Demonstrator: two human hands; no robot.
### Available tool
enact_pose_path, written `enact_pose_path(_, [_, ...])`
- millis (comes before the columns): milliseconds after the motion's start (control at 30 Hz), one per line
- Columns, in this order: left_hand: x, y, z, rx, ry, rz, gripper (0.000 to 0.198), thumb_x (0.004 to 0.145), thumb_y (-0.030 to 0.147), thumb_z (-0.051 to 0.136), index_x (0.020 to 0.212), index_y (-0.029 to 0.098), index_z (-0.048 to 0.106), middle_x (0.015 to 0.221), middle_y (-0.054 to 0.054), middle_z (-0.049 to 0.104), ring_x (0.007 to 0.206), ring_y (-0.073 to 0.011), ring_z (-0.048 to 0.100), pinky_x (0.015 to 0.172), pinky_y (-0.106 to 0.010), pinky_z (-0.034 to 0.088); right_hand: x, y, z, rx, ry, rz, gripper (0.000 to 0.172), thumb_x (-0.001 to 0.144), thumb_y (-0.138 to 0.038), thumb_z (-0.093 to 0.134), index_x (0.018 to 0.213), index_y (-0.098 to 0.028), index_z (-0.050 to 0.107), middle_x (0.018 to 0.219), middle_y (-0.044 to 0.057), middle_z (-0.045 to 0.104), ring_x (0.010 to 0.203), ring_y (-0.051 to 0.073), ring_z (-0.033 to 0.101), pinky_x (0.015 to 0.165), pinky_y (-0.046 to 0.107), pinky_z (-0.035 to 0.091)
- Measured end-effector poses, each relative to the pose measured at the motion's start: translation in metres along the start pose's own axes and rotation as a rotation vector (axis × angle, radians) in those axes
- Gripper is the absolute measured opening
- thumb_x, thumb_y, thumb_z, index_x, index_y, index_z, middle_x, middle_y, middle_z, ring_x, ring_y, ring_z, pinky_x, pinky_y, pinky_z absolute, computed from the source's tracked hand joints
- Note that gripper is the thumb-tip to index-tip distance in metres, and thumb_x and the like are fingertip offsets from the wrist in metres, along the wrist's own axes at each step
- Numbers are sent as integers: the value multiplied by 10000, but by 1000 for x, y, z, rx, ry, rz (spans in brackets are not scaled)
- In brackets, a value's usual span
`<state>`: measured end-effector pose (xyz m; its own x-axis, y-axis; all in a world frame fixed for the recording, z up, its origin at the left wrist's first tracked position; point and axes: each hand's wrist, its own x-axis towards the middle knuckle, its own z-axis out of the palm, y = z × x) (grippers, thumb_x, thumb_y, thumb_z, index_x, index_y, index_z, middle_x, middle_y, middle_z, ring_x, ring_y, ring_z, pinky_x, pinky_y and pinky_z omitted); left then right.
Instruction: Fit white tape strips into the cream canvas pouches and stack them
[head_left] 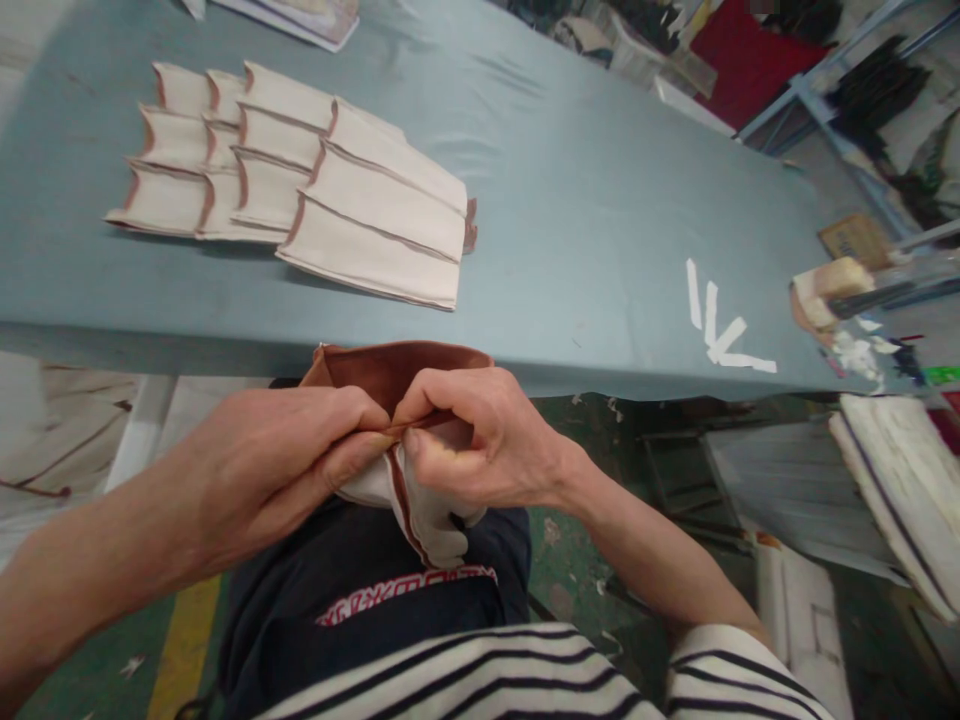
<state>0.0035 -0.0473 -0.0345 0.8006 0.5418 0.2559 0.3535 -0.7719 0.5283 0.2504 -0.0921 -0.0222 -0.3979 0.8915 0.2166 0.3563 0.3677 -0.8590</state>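
Over my lap, just off the table's front edge, I hold a sewn piece [397, 365] that is brown on one face and cream on the other. Its brown opening faces up and away from me, and its cream side with a brown seam hangs down. My left hand [300, 450] pinches the brown edge between thumb and fingers. Right beside it my right hand [480, 435] is closed on the same edge, thumb against curled fingers. The two hands' fingertips nearly touch. Whatever lies beneath the fingers is hidden.
A blue-green covered table [570, 200] spans the view. Overlapping rows of cream pieces with brown edges [375, 210] lie on its left half. Several white strips [711, 315] lie right. Scraps [859, 350] sit at the right end, near a metal rack [810, 95].
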Motion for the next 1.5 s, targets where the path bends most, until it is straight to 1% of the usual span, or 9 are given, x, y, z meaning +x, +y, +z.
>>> enact_pose_path(133, [-10, -8, 19, 87, 137, 156, 426, 1270, 332, 421, 910, 259, 636, 745, 41, 692, 628, -163, 642, 605, -329, 377, 0, 10, 1, 65, -50, 26, 87, 896, -230, 583, 860, -220, 661, 748, -39, 682, 693, 132, 606, 700, 255, 458])
enact_pose_path(233, [-11, -11, 21, -7, 53, 76, 333, 1202, 209, 478, 909, 240, 635, 723, 54, 662, 609, -140, 584, 600, -311, 328, -2, 21, 2, 77, -103, 39, 93, 941, -253, 619, 889, -216, 687, 809, -12, 738, 747, 150, 654, 712, 256, 473])
enact_pose_path(433, [-3, -5, 1, -391, -183, -81, 317, 1214, 246, 506, 999, 215, 736, 840, 55, 778, 719, -113, 663, 693, -207, 441, -9, 26, -10, 180, -221, -2, 172, 1110, -303, 640, 1039, -205, 761, 1015, 50, 858, 887, 173, 755, 785, 267, 540])
enact_pose_path(633, [3, 6, -8, -298, -106, -38, 317, 1198, 202, 521, 972, 221, 742, 827, 53, 756, 743, -126, 644, 716, -222, 432, -1, 13, -30, 206, -331, 39, 174, 1108, -280, 651, 1076, -185, 794, 1036, 40, 855, 884, 160, 741, 796, 261, 529])
enact_pose_path(800, [5, 7, -8, -226, 2, -21, 277, 1162, 164, 578, 928, 230, 712, 801, 77, 724, 711, -109, 622, 690, -231, 401, 10, 11, -22, 228, -257, 35, 402, 1133, -479, 703, 840, -209, 651, 723, -47, 606, 688, 119, 532, 653, 255, 392])
enact_pose_path(933, [4, -1, -3, -271, 24, -19, 266, 1155, 211, 619, 899, 232, 690, 771, 80, 717, 669, -114, 600, 662, -240, 398, 5, 17, -10, 83, -202, -22, 330, 1131, -391, 605, 841, -242, 553, 713, -54, 554, 656, 119, 493, 646, 271, 356])
enact_pose_path(1033, [5, -3, 2, -290, 10, -18, 259, 1166, 243, 589, 929, 238, 692, 786, 74, 735, 663, -128, 604, 653, -250, 404, -2, 23, -8, -43, -146, -65, 298, 1109, -348, 609, 839, -256, 522, 716, -50, 574, 645, 124, 500, 659, 279, 352])
enact_pose_path(1233, [8, 4, 5, -249, -2, -14, 209, 1117, 211, 592, 938, 245, 695, 778, 68, 722, 687, -139, 628, 655, -255, 405, -4, 24, -15, -33, -219, -53, 453, 1219, -551, 575, 905, -231, 641, 768, -16, 692, 662, 126, 587, 659, 267, 392])
enact_pose_path(1500, [25, -8, -20, -385, -38, -40, 397, 1117, 403, 624, 768, 222, 680, 701, 37, 707, 648, -143, 622, 664, -243, 444, -19, 1, -43, -94, -92, -228, 400, 1227, -380, 594, 877, -218, 701, 725, -6, 687, 624, 136, 553, 665, 283, 442])
